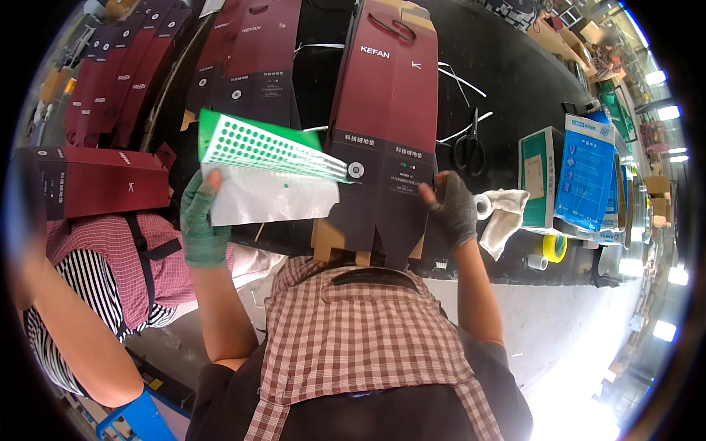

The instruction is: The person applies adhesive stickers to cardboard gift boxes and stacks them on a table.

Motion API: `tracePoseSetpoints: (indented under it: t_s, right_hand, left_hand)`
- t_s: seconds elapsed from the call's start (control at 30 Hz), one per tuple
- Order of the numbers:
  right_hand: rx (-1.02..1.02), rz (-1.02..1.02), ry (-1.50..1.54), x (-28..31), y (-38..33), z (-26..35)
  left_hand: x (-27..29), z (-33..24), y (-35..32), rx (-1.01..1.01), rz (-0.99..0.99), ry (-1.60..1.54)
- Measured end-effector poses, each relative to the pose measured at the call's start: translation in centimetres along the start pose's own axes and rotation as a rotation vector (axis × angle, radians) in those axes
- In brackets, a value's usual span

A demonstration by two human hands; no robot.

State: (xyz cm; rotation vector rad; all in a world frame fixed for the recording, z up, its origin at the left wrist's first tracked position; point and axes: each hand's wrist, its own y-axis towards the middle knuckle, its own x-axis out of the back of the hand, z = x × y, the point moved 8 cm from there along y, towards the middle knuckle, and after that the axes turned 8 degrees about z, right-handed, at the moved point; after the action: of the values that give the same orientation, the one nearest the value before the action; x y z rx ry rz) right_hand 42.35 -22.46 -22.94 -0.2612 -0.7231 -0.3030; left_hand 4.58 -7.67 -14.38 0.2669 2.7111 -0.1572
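Note:
My left hand (pixel 202 220), in a green glove with bare fingertips, grips a sheet of round green stickers (pixel 265 147) by its left edge. The sheet is folded, its pale backing (pixel 272 197) hanging below the dotted part. Its right corner reaches over a long flat maroon and dark-grey carton (pixel 386 95) in front of me. A round pale mark (pixel 356 170) shows on the carton's dark part. My right hand (pixel 452 209), in a grey glove with bare fingertips, is by the carton's right edge. Its thumb and forefinger are apart, and I see nothing between them.
Black scissors (pixel 469 147), white strips (pixel 462 84), a white cloth (pixel 504 217) and yellow tape (pixel 554 248) lie to the right. Beyond stand a green-white box (pixel 539 176) and blue packets (pixel 585 173). More maroon cartons (pixel 257 44) are left, near a co-worker's arm (pixel 84 338).

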Motion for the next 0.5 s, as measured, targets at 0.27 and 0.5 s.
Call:
tracePoseSetpoints:
  t_s: [0.27, 0.5]
  right_hand:
    - [-0.218, 0.129, 0.459, -0.9, -3.0, -0.2]
    - [-0.093, 0.107, 1.240, 4.6, -1.9, 4.5]
  left_hand:
    - [8.1, -1.3, -0.7, -0.146, -0.131, -0.028]
    - [11.2, -3.6, -2.3, -0.160, -0.292, -0.107]
